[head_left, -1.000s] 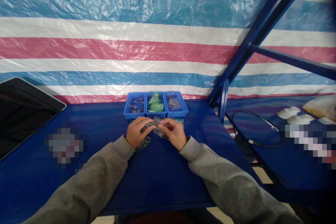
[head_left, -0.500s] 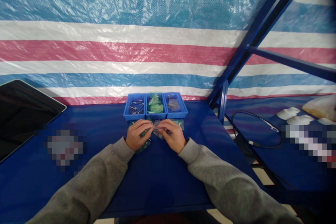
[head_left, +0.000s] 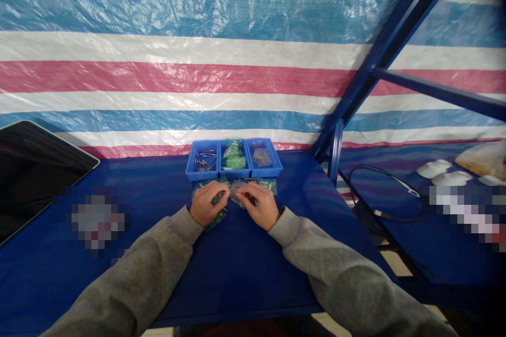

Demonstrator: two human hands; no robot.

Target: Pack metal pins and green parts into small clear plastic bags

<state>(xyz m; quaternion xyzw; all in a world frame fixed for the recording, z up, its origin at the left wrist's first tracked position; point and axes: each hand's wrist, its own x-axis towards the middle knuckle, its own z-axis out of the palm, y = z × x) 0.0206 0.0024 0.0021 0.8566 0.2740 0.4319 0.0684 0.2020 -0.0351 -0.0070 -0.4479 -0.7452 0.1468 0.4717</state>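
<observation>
Between my hands a small clear plastic bag (head_left: 238, 188) is stretched out just in front of the blue bins. My left hand (head_left: 207, 203) is closed, thumb and fingertips pinching the bag's left edge. With its fingers curled, my right hand (head_left: 261, 204) pinches the bag's right side. What lies inside the bag is too small to make out. Green packets (head_left: 216, 219) lie on the table under and beside my left hand, and another green packet (head_left: 271, 184) lies behind my right hand.
Three joined blue bins hold metal pins (head_left: 205, 164), green packets (head_left: 234, 160) and clear bags of small parts (head_left: 261, 158). A dark screen (head_left: 35, 168) stands at left. A blue metal frame (head_left: 336, 152) rises at right, beside a black cable (head_left: 356, 210) and white objects (head_left: 435, 169).
My fingertips have moved slightly apart, and more of the clear bag shows between them. The bins and packets stay where they were.
</observation>
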